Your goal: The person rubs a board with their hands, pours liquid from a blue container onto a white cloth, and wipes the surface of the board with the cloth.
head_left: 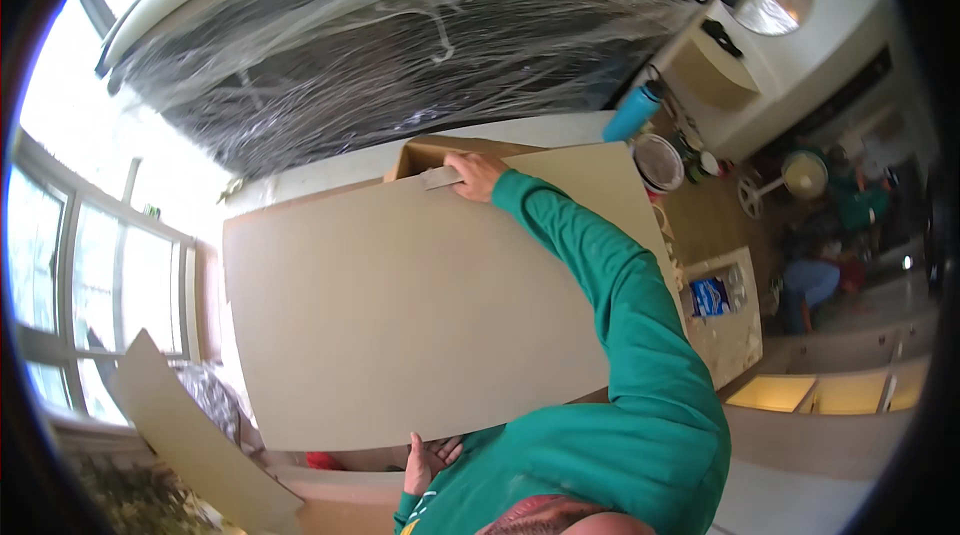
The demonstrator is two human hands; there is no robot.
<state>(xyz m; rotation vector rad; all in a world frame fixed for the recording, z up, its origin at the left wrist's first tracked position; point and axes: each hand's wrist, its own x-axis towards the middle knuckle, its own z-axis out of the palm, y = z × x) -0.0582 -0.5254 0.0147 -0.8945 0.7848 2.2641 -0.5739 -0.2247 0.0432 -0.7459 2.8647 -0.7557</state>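
- Broad, flat beige panel [400, 315] lies before the person.
- Right hand [478, 178]: fingers closed round small, grey, rectangular block [438, 177] at panel's far edge; end-grip apparently leaves its face free.
- Left hand [430, 461]: fingers loosely open, nothing visibly gripped, at near edge, perhaps for steadying; contact unclear.

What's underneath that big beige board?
The beige board covers whatever lies below its middle. Something red shows past its near edge, beside the left hand, and a brown box past its far edge; whether either reaches underneath is hidden.
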